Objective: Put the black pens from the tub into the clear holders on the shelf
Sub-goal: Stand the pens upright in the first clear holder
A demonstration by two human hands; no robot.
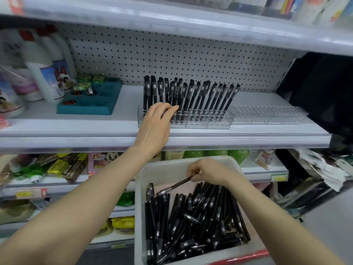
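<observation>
Logged left hand (155,123) up at the shelf (76,129), back turned to the camera, fingers stretched over the left end of the near clear holder (200,125) and touching the lower barrels of the standing pens (193,96); could not tell whether a pen was pinched beneath them. Found right hand (208,172) low, inside the white tub (140,190) near its far rim, thumb and fingertips pinching a single pen (176,186) by one end, the other end slanted down-left toward the heap. Noted loose pens (191,219) piled crosswise in the tub, just below the right hand and well apart from the left. Recorded second holder (267,116) just right of the first. Saw teal tray (89,104) and white bottles (45,77) further left on the same shelf
</observation>
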